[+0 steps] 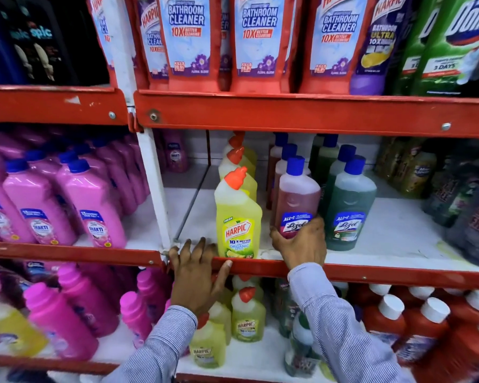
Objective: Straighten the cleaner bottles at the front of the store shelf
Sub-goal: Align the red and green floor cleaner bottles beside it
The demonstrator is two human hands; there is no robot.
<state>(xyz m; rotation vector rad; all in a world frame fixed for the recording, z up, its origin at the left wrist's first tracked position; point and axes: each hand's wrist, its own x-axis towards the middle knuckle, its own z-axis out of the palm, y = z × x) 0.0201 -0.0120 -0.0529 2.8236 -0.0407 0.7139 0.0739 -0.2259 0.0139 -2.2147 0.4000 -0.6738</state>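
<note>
Head view, right hand gripping pink Lizol bottle near shelf lip, left hand spread empty on lip, bare shelf beside yellow Harpic bottle

The white shelf with a red front edge holds a yellow Harpic bottle, a pink Lizol bottle and a green Lizol bottle, side by side.

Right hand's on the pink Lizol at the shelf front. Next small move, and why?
Probably slide the pink Lizol bottle with the blue cap forward to the red shelf lip and turn its label forward. The right hand already wraps its base, it sits behind the yellow Harpic bottle at the edge, and the left hand only rests on the lip.
</note>
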